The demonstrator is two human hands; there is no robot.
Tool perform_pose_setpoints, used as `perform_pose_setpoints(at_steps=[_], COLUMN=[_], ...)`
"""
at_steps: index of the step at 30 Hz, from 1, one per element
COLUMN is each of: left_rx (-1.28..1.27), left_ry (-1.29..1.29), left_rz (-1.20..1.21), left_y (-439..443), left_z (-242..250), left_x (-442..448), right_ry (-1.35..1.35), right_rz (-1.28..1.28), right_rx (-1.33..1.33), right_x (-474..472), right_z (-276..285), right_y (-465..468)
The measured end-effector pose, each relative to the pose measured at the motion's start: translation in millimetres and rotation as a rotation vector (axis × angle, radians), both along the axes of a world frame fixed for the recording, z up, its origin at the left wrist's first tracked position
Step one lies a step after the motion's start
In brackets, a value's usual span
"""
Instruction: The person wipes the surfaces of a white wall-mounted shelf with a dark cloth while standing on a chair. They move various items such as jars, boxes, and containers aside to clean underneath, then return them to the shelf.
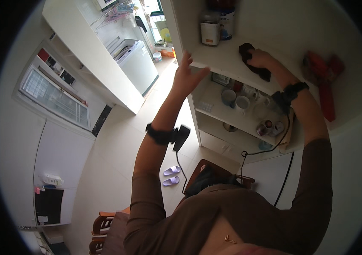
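My right hand (260, 58) grips a dark cloth (257, 70) that lies on the upper shelf (220, 60) of a white cabinet. In the air at the shelf's left end, my left hand (189, 76) holds nothing, its fingers spread. A clear-lidded container (210, 29) and a tin (227, 24) stand at the back left of that shelf. To the right of my right arm is a red object (322, 76), too blurred to name. Both wrists wear black straps with small devices and cables.
Below, another shelf holds mugs (242, 102), glass jars (264, 128) and an egg-tray-like plastic piece (205, 106). Under me is a brown wooden chair (201, 165). Purple slippers (171, 181) lie on the tiled floor. A washing machine (138, 67) stands beyond the doorway, and wooden chairs (99, 224) at lower left.
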State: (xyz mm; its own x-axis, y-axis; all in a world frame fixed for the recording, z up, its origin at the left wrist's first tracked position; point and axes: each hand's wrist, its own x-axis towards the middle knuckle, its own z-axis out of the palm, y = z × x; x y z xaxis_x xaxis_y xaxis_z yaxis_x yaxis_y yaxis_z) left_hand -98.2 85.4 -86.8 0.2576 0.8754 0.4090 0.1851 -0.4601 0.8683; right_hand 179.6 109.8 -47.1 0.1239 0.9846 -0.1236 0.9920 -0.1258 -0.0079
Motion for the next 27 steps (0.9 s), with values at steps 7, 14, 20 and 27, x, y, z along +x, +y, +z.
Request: perform_pose_setpoints(at_steps=[7,14,20,27], left_rx=[0.292,0.362,0.445,-0.128], left_ry=[0.208,0.375,-0.012,-0.165], left_rz=[0.242,0.449,0.053,-0.756], left_y=[111,151,160,99], left_z=[32,36,42,71], left_x=[88,124,123,101], right_ry=[0.172,1.06,1.144,0.624], right_rz=[0.211,-0.181,-0.037,0.389], right_rx=[0.127,0.305,0.525,0.482], right_x=[18,68,79,31], right_z=[-12,25,57,109], right_y=[-37,-77,-79,-31])
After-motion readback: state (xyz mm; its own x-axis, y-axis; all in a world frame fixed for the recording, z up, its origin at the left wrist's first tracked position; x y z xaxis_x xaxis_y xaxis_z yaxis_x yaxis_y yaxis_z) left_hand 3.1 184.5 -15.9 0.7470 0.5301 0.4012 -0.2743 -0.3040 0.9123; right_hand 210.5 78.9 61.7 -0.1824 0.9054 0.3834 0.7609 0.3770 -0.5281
